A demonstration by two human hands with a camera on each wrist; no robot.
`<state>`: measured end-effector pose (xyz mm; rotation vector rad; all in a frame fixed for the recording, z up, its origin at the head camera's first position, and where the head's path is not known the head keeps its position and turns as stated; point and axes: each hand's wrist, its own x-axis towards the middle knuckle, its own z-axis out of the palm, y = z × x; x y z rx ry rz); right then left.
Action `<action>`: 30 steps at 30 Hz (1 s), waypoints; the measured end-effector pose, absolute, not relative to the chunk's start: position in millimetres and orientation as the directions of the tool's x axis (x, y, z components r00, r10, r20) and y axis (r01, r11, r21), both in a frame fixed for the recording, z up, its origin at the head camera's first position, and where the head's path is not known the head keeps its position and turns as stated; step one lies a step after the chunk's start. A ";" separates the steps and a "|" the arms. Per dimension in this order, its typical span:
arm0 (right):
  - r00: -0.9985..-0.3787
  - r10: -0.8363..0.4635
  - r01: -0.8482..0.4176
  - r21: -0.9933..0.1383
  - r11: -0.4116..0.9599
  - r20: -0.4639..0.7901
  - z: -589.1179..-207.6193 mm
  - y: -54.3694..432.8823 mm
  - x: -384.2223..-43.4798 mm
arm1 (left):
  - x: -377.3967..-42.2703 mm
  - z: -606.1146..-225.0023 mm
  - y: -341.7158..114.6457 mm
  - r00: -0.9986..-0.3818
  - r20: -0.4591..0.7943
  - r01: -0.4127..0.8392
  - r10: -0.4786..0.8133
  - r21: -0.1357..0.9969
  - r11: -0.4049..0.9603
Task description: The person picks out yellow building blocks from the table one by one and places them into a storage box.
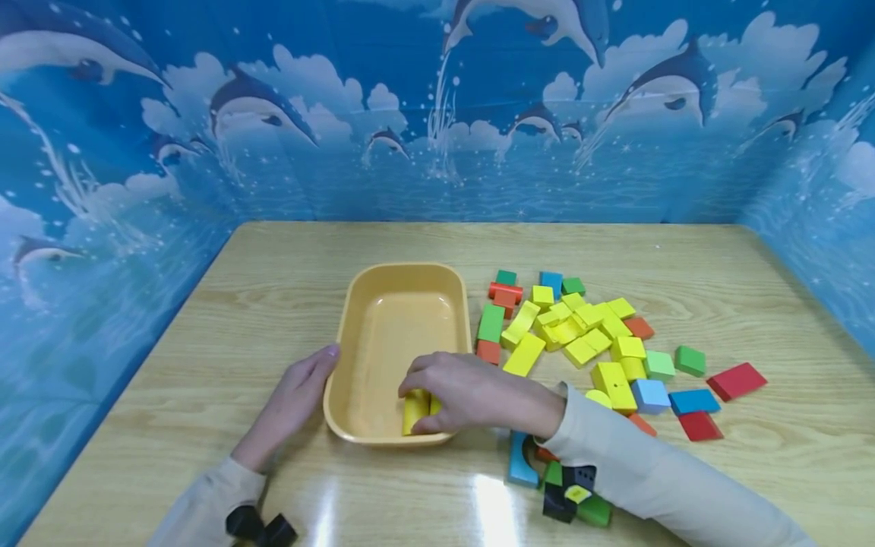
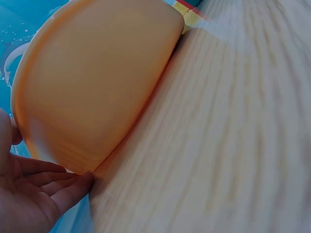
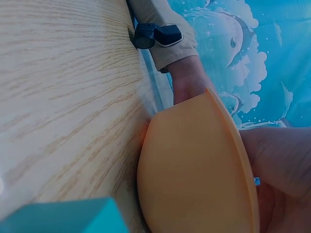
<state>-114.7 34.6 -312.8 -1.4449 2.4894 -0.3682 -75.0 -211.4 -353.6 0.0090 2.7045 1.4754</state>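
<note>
Tan tray (image 1: 403,327) on table (image 1: 287,258), head view; clock = tray's centre. Left hand (image 1: 290,399) at 8 o'clock, clamped on tray: thumb at the rim around 9, fingers against outer wall. In left wrist view thumb mostly behind the rim, palm cut off at frame edge.

Right hand (image 1: 472,387) reaches in from 4 o'clock, fingers and thumb curled round a yellow cylinder (image 1: 415,410) inside tray, about 5:30, near the front wall. Second yellow piece (image 1: 434,405) just a sliver under the palm, shape can't be told. Right wrist view useless for the grip: tray wall blocks the fingertips, hand runs off frame. Teal block (image 3: 63,216) at bottom there is blurred and cropped, can't match it to a piece.

Loose yellow blocks (image 1: 525,353) heaped at 3 o'clock outside tray, overlapping, count unclear; red slab (image 1: 737,381) farther out at 3. Blue arch (image 1: 522,469) at 4, part covered by right forearm; green block (image 1: 596,510) beyond it, also at 4, half behind sleeve (image 1: 636,448) and black wrist camera (image 1: 560,501)
</note>
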 end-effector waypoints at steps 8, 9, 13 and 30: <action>-0.484 -0.871 -0.808 -0.342 0.481 -0.080 -312.6 36.0 -114.9 | -75.0 -352.5 -210.8 -0.998 -0.043 -0.014 0.042 0.845 0.535; -0.485 -0.871 -0.804 -0.351 0.480 -0.079 -312.3 36.8 -114.9 | -74.9 -352.2 -210.8 -0.998 -0.043 -0.015 0.041 0.844 0.536; -0.494 -0.869 -0.785 -0.416 0.459 -0.028 -308.4 44.8 -117.6 | -74.6 -351.3 -210.7 -0.998 -0.049 -0.023 0.033 0.841 0.541; -0.787 -0.616 -0.606 -0.244 0.757 0.042 -307.7 189.2 -167.3 | -75.2 -353.2 -211.7 -0.998 -0.059 -0.030 0.036 0.839 0.543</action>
